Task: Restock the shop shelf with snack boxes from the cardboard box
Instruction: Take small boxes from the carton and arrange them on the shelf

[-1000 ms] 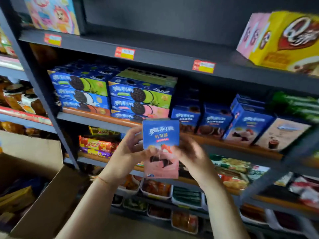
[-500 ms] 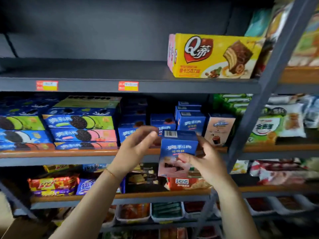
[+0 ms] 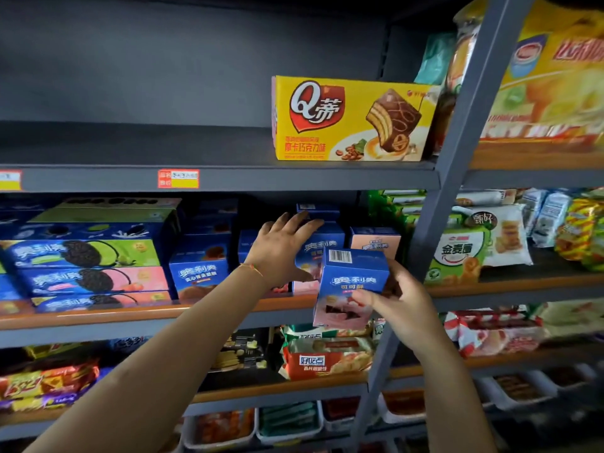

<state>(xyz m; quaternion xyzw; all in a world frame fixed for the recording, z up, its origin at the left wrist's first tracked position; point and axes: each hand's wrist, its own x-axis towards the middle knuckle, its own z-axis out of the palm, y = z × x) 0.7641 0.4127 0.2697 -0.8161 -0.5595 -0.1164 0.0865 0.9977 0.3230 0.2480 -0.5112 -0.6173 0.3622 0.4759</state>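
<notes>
The right hand (image 3: 402, 305) pinches a small blue-and-pink cardboard snack box (image 3: 351, 287), long axis upright, barcode end tilted toward the camera. The left hand (image 3: 281, 248), fingers spread, touches blue shelf boxes (image 3: 322, 246) behind.

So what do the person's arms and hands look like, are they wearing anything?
Both arms are bare all the way up as far as the picture shows, with no sleeves. The left hand has a thin string bracelet round its wrist, orange with a bit of green. The right hand has nothing on it that shows: no glove, watch or ring.
</notes>
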